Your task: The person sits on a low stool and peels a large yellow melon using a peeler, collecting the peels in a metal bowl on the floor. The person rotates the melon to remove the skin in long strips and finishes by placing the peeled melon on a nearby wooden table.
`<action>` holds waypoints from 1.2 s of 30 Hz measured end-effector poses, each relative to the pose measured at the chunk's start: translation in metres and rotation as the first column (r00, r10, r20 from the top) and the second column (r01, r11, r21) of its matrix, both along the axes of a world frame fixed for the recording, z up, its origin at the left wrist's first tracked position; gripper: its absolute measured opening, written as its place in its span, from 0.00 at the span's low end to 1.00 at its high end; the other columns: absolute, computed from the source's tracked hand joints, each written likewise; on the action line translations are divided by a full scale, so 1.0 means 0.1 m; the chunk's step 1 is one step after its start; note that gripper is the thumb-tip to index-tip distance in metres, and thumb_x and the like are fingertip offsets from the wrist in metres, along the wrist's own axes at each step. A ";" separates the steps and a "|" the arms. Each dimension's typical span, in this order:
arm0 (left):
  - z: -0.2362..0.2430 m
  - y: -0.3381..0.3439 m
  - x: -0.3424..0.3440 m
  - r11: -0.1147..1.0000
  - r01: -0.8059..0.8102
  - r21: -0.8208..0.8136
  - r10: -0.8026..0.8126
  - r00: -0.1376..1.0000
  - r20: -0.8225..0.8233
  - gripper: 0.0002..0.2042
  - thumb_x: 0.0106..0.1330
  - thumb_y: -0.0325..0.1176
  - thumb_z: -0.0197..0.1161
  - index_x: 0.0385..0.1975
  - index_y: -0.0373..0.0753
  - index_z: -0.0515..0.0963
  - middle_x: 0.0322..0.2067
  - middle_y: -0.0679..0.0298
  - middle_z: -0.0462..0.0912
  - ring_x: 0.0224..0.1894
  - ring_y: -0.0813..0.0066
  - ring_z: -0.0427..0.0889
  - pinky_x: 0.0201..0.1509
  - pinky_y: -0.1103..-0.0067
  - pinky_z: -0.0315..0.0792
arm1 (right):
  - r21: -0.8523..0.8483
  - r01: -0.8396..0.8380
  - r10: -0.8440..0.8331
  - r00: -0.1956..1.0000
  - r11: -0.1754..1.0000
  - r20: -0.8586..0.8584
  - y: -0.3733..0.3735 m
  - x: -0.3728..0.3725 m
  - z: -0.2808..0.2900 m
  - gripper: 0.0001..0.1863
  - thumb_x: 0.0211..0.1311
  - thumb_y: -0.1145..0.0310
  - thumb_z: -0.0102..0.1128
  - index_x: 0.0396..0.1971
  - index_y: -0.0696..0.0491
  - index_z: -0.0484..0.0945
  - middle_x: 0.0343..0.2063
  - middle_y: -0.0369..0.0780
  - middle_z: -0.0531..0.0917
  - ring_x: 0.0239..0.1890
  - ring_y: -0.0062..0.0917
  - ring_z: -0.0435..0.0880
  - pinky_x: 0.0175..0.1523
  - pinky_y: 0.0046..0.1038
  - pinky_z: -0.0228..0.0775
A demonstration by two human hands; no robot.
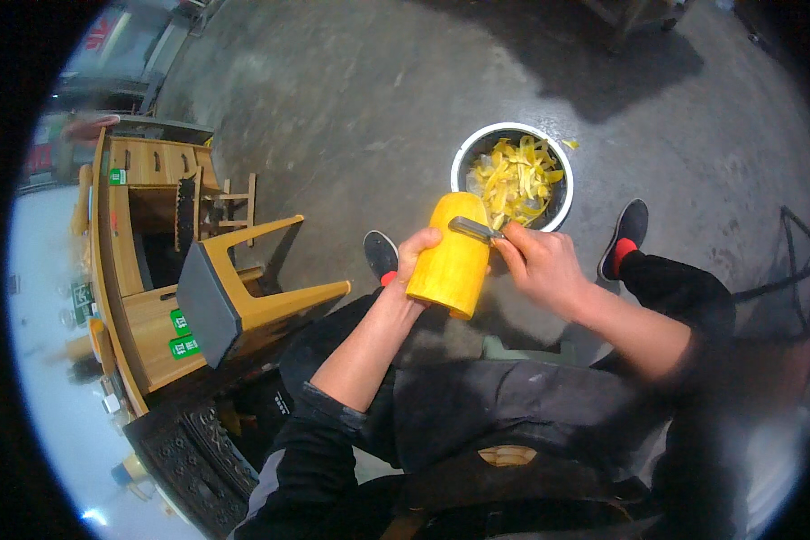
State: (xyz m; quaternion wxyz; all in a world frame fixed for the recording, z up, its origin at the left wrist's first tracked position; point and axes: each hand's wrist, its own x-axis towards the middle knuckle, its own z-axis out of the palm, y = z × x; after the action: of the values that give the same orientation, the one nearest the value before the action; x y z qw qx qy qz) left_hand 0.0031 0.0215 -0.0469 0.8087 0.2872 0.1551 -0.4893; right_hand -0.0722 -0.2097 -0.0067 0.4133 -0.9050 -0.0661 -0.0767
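My left hand (414, 259) grips a thick, cylindrical yellow gourd (445, 270) from the left side, in the middle of the view, tilted slightly with its flat lower end toward me. My right hand (540, 265) is closed on the handle of a metal peeler (468, 227), whose head lies across the gourd's upper part. Just beyond both hands, a round basin (461, 163) with a white rim stands on the floor, holding a heap of yellow peelings (522, 171), partly hidden behind the gourd.
At left are a wooden cabinet (135, 270), a yellow stool with a grey seat (209, 297), a small wooden rack (238, 198) and a dark carved panel (193, 454). My feet (630, 229) flank the basin. Dark metal bars (787, 279) stand at the right edge.
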 end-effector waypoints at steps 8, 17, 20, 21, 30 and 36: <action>-0.02 0.01 0.02 0.995 0.084 -0.048 -0.085 0.996 -0.024 0.42 0.57 0.50 0.70 0.71 0.34 0.67 0.59 0.42 0.80 0.55 0.43 0.85 0.61 0.50 0.82 | -0.055 0.110 -0.118 0.973 0.992 -0.196 -0.03 0.05 -0.32 0.14 0.76 0.57 0.59 0.37 0.53 0.79 0.26 0.48 0.86 0.29 0.49 0.87 0.33 0.48 0.79; 0.06 -0.12 -0.10 0.966 0.056 -0.252 -0.065 0.998 -0.028 0.47 0.56 0.50 0.71 0.76 0.37 0.62 0.71 0.41 0.68 0.62 0.42 0.80 0.62 0.49 0.79 | -0.028 0.363 -0.312 0.757 0.931 -0.574 -0.27 0.17 -0.98 0.20 0.79 0.54 0.52 0.44 0.57 0.82 0.33 0.54 0.88 0.40 0.55 0.87 0.44 0.50 0.79; 0.01 -0.08 -0.06 0.961 0.026 -0.276 -0.041 0.998 -0.048 0.46 0.56 0.52 0.69 0.75 0.38 0.64 0.70 0.41 0.69 0.62 0.42 0.79 0.63 0.48 0.78 | 0.090 0.354 -0.274 0.841 0.931 -0.467 -0.17 0.10 -0.71 0.17 0.79 0.57 0.53 0.44 0.57 0.81 0.32 0.53 0.87 0.37 0.53 0.88 0.41 0.47 0.79; -0.01 -0.07 -0.04 0.963 0.023 -0.269 -0.038 0.998 -0.049 0.46 0.56 0.53 0.68 0.75 0.38 0.64 0.70 0.41 0.70 0.62 0.41 0.79 0.63 0.48 0.78 | 0.140 0.335 -0.253 0.877 0.932 -0.409 -0.12 0.06 -0.59 0.16 0.79 0.59 0.54 0.44 0.57 0.81 0.32 0.52 0.87 0.36 0.52 0.88 0.40 0.46 0.79; -0.09 0.00 -0.07 0.947 -0.073 -0.314 0.010 0.980 -0.197 0.43 0.59 0.52 0.67 0.73 0.36 0.66 0.66 0.39 0.75 0.61 0.38 0.82 0.66 0.45 0.77 | 0.021 -0.011 0.010 0.999 1.000 0.051 0.02 -0.10 -0.07 0.08 0.73 0.65 0.63 0.37 0.54 0.79 0.26 0.45 0.87 0.28 0.43 0.89 0.32 0.42 0.80; -0.14 0.05 0.00 0.951 0.019 -0.309 -0.061 0.990 -0.128 0.43 0.58 0.55 0.66 0.73 0.37 0.66 0.64 0.34 0.75 0.55 0.32 0.84 0.63 0.50 0.80 | -0.027 0.025 -0.028 0.994 0.999 -0.102 -0.02 -0.09 -0.19 0.08 0.75 0.64 0.61 0.41 0.53 0.79 0.27 0.45 0.88 0.29 0.45 0.89 0.31 0.42 0.80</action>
State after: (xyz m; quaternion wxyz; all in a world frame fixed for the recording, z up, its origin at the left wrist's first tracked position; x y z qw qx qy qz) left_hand 0.0027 0.0269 -0.0604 0.8210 0.1271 0.1260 -0.5422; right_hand -0.0808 -0.2118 -0.0253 0.4033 -0.9138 -0.0339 -0.0349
